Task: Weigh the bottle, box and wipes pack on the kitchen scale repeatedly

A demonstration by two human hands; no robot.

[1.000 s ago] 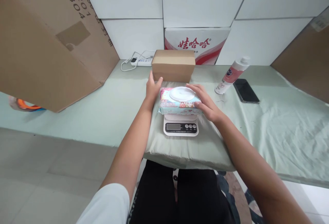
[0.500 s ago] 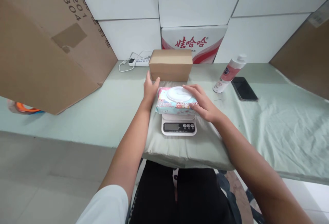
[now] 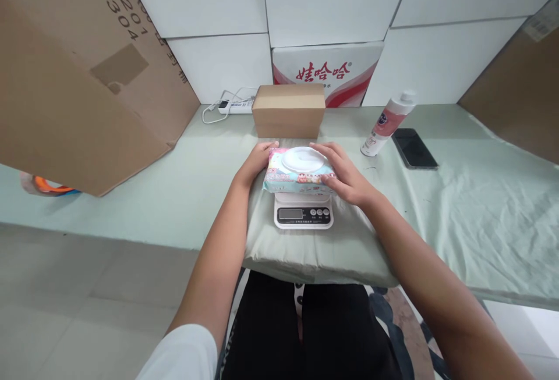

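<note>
A pack of wet wipes (image 3: 297, 173) with a round white lid lies on top of a small white kitchen scale (image 3: 304, 213), whose display and buttons face me. My left hand (image 3: 255, 162) curls around the pack's left end. My right hand (image 3: 345, 175) rests on the pack's right side with its fingers over the top edge. Both hands hold the pack on the scale. The scale sits on a pale green cloth (image 3: 458, 211) that covers the table.
A small brown cardboard box (image 3: 289, 110) stands just behind the scale. A white and pink bottle (image 3: 388, 122) and a black phone (image 3: 414, 148) lie to the right. A power strip with cable (image 3: 231, 105) is at the back. Large cardboard sheets (image 3: 74, 71) lean at the left and right.
My left hand has come off the brown box's side and closed onto the left end of the wipes pack. The right hand has stayed on the pack.
</note>
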